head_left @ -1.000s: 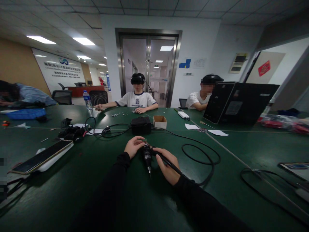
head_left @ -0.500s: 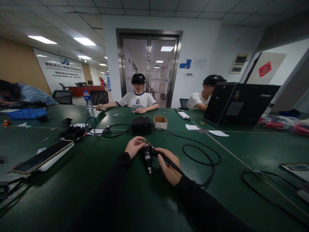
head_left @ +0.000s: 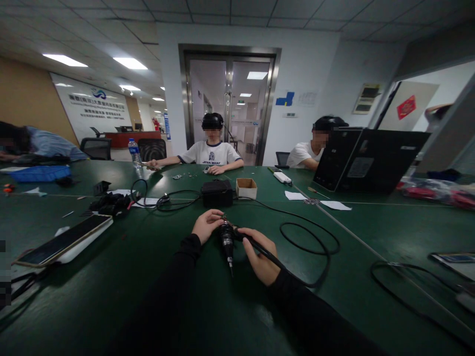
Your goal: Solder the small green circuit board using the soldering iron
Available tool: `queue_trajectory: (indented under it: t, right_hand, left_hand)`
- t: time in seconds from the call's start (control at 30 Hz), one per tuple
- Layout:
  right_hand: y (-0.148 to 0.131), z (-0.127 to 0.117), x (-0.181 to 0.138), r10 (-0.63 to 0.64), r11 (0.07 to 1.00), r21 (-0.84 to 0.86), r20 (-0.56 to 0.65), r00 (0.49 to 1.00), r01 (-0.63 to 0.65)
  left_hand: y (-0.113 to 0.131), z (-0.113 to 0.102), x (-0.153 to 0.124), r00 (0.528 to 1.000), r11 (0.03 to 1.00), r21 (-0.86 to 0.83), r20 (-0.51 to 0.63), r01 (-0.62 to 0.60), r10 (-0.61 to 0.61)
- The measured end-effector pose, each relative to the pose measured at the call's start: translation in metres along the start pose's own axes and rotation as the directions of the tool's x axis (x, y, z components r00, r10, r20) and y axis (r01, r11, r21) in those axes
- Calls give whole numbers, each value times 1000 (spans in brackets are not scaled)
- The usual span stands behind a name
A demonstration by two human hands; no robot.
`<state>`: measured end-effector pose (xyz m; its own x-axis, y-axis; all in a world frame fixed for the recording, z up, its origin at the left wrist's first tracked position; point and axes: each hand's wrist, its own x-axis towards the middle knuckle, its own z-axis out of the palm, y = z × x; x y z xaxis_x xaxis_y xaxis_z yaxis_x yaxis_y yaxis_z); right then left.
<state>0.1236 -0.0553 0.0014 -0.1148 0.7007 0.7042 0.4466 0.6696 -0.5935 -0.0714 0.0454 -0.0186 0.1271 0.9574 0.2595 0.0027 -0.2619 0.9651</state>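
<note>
A black electric screwdriver (head_left: 227, 238) lies in front of me, its thin metal bit pointing toward me. My left hand (head_left: 206, 226) pinches its far end with thumb and fingers. A small patch with red and green shows at those fingertips, too small to make out. From the right, my right hand (head_left: 260, 253) closes around a black cable (head_left: 264, 252), whose thicker end lies between thumb and fingers and reaches toward the screwdriver's far end. My hand hides the tip, so I cannot tell whether it touches the screwdriver. The cable trails right and loops on the green table.
Beyond my hands stand a black box (head_left: 217, 193) and a small open carton (head_left: 246, 188). A phone (head_left: 67, 240) lies left, a black computer case (head_left: 371, 160) stands right. Looped cables cross the table (head_left: 237, 316). Several other people sit around it.
Both hands and the screwdriver stay almost in place. At the far right, part of a person now shows in the doorway.
</note>
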Motion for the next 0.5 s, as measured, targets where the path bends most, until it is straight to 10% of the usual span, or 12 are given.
queue_trajectory:
  t: [0.5]
  right_hand:
    - [1, -3, 2, 37, 999, -2, -2, 999, -37]
  left_hand:
    - [-1, 1, -1, 1000, 1000, 24, -27, -6, 6]
